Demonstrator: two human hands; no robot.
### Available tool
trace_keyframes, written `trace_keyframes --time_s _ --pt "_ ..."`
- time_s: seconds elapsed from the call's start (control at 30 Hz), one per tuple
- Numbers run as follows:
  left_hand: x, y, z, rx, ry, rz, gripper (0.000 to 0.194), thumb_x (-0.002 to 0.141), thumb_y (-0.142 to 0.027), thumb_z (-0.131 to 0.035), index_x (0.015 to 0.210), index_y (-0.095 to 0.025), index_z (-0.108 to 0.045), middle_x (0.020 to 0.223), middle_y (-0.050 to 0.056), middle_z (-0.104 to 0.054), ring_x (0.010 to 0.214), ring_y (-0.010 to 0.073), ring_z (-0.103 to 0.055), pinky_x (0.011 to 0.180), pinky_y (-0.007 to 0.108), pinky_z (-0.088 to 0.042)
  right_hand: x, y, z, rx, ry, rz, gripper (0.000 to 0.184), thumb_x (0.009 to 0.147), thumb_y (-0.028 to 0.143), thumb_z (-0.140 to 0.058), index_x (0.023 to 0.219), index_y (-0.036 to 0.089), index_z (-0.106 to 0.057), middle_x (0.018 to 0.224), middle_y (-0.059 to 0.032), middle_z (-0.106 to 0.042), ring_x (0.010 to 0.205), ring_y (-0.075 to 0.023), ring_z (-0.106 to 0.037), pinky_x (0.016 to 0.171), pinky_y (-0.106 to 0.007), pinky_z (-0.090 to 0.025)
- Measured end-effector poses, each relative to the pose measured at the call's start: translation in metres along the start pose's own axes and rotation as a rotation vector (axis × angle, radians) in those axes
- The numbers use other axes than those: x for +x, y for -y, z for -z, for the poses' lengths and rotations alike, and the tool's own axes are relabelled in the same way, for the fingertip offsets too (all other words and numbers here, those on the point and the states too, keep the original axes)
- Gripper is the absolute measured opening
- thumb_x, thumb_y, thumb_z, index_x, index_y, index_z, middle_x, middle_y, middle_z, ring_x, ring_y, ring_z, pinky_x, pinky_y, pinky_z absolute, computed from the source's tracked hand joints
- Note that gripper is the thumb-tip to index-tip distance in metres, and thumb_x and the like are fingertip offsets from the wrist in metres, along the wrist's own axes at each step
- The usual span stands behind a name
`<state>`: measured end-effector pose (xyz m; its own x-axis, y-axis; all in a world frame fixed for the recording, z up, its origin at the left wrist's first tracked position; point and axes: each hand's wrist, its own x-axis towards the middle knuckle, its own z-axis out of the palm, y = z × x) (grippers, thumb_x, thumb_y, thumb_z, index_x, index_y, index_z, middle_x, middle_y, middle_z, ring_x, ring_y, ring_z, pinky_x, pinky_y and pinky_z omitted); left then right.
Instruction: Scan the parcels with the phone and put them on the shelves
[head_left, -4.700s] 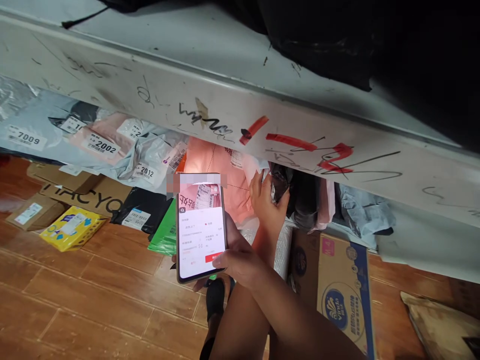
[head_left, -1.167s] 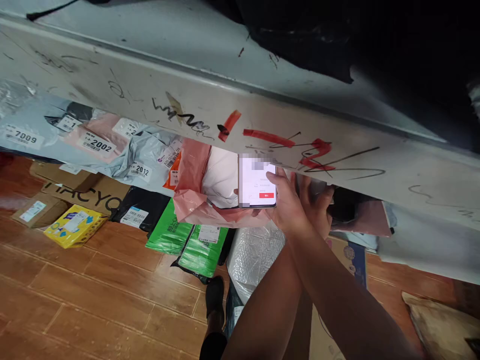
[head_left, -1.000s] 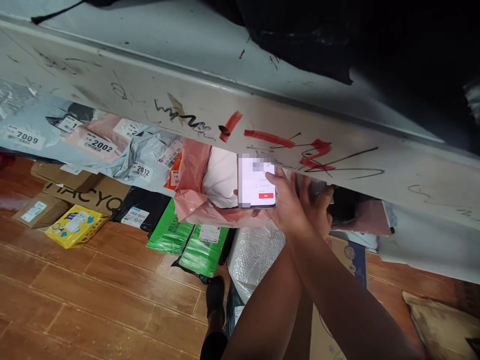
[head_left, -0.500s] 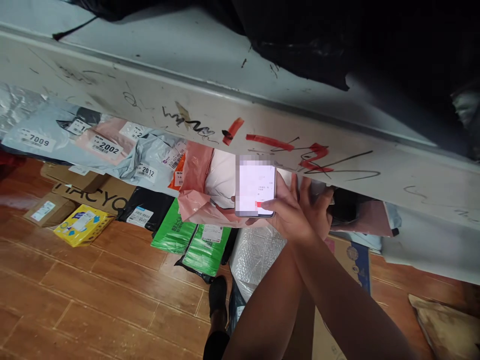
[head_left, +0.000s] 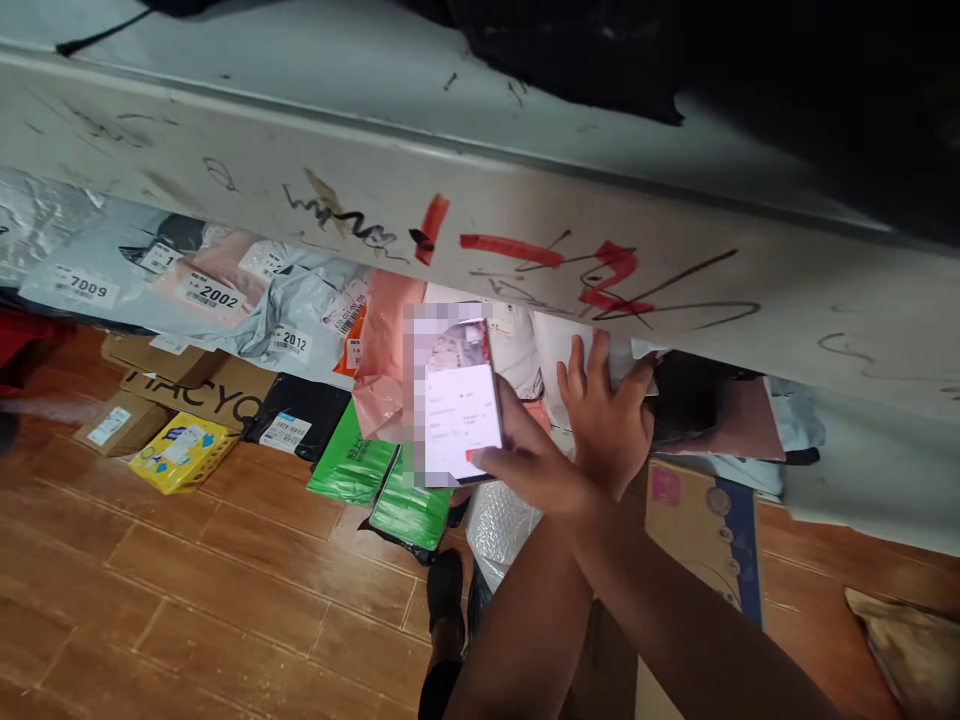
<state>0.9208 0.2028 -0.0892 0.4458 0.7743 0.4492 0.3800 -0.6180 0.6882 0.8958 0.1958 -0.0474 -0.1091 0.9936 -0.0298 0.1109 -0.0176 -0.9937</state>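
My right hand point(head_left: 529, 465) is closed round a phone point(head_left: 461, 410) with a lit screen, held in front of the lower shelf. My forearms cross. My left hand point(head_left: 607, 420) reaches under the shelf edge point(head_left: 300, 170) and grips a white parcel point(head_left: 551, 350), fingers up its face and thumb at its right side. A pink parcel point(head_left: 386, 340) hangs just left of the phone. A black parcel point(head_left: 690, 400) lies right of my left hand.
Grey labelled parcels point(head_left: 214, 295) fill the shelf to the left. On the wood floor lie green bags point(head_left: 352, 465), a yellow box point(head_left: 180, 452), brown cartons point(head_left: 217, 385), a silver bubble bag point(head_left: 495, 520) and a printed carton point(head_left: 705, 530). My shoe point(head_left: 448, 590) shows below.
My right hand has drawn the phone down and to the left, away from the shelf edge. The pink parcel has been pushed aside, and my left hand now shows on the white parcel.
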Motion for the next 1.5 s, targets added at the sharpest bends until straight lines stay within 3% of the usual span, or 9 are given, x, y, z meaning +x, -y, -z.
trace_keyframes --time_s 0.17,0.43,0.63,0.8,0.93,1.1,1.2,1.33,1.5 --pt "-0.004 -0.001 -0.011 -0.003 -0.14 0.036 0.04 0.093 -0.017 -0.05 0.132 -0.024 -0.042 0.158 0.012 -0.024 0.15 0.0328 -0.011 0.116 0.06 -0.023 0.003 0.007 -0.036 0.259 0.14 0.012 0.066 0.074 0.019 -0.059 0.135 0.028 -0.036 0.116 -0.0046 -0.063 0.11 -0.0299 -0.06 0.078 -0.044 -0.061" --pt "-0.004 0.001 -0.012 0.031 -0.172 0.025 0.051 0.085 -0.012 -0.054 0.133 -0.024 -0.04 0.16 0.013 -0.02 0.148 0.0345 -0.016 0.113 0.061 -0.027 -0.005 0.007 -0.028 0.544 0.207 -0.088 0.072 0.072 0.016 -0.059 0.137 0.029 -0.033 0.12 -0.0045 -0.061 0.11 -0.0295 -0.06 0.084 -0.048 -0.059" --pt "-0.01 0.01 -0.003 0.045 -0.127 -0.035 0.054 0.08 -0.029 -0.058 0.133 -0.025 -0.048 0.154 0.012 -0.031 0.143 0.0364 -0.028 0.111 0.058 -0.032 -0.003 -0.001 -0.03 0.829 0.258 -0.179 0.076 0.072 0.021 -0.074 0.135 0.032 -0.032 0.13 -0.0069 -0.055 0.086 -0.025 -0.068 0.054 -0.032 -0.061" --pt "-0.004 0.015 0.01 0.083 -0.083 -0.055 0.044 0.084 -0.014 -0.044 0.126 -0.021 -0.054 0.141 0.012 -0.048 0.136 0.0322 -0.038 0.109 0.052 -0.036 -0.011 0.004 -0.036 0.99 0.229 -0.171 0.08 0.071 0.017 -0.078 0.135 0.032 -0.033 0.124 -0.0059 -0.059 0.085 -0.0241 -0.069 0.054 -0.031 -0.062" --pt "0.012 0.023 0.024 0.113 -0.066 -0.111 0.033 0.084 -0.016 -0.05 0.117 -0.018 -0.057 0.12 0.012 -0.058 0.119 0.0297 -0.051 0.099 0.043 -0.046 -0.034 0.012 -0.04 1.067 0.235 -0.111 0.075 0.073 0.017 -0.078 0.136 0.031 -0.038 0.128 -0.0089 -0.058 0.097 -0.0293 -0.068 0.055 -0.031 -0.062" --pt "0.021 0.026 0.029 0.166 -0.003 -0.15 0.028 0.083 -0.013 -0.051 0.11 -0.019 -0.056 0.118 0.012 -0.054 0.11 0.0295 -0.052 0.095 0.044 -0.048 -0.057 0.022 -0.046 1.183 0.342 -0.16 0.093 0.071 0.022 -0.081 0.142 0.035 -0.023 0.129 -0.0104 -0.056 0.084 -0.0257 -0.072 0.048 -0.025 -0.057" --pt "0.019 0.021 0.024 0.203 0.022 -0.114 0.03 0.083 -0.012 -0.051 0.113 -0.018 -0.053 0.118 0.015 -0.052 0.111 0.0313 -0.053 0.092 0.044 -0.05 -0.064 0.029 -0.051 1.238 0.361 -0.175 0.088 0.069 0.021 -0.083 0.137 0.034 -0.029 0.122 -0.0092 -0.06 0.078 -0.0248 -0.073 0.047 -0.024 -0.057" --pt "0.012 0.015 0.019 0.179 -0.087 -0.047 0.039 0.085 -0.013 -0.05 0.124 -0.015 -0.045 0.124 0.018 -0.05 0.123 0.0338 -0.047 0.098 0.049 -0.047 -0.074 0.034 -0.054 1.257 0.33 -0.211 0.073 0.067 0.016 -0.082 0.126 0.029 -0.041 0.113 -0.0081 -0.064 0.075 -0.0247 -0.073 0.046 -0.022 -0.055" --pt "0.008 0.007 0.025 0.197 -0.211 0.027 0.046 0.083 -0.015 -0.055 0.126 -0.018 -0.041 0.149 0.02 -0.029 0.143 0.0394 -0.023 0.11 0.062 -0.033 -0.086 0.033 -0.052 1.278 0.342 -0.345 0.088 0.06 0.013 -0.085 0.135 0.03 -0.041 0.11 -0.0065 -0.065 0.071 -0.0217 -0.071 0.051 -0.024 -0.055"
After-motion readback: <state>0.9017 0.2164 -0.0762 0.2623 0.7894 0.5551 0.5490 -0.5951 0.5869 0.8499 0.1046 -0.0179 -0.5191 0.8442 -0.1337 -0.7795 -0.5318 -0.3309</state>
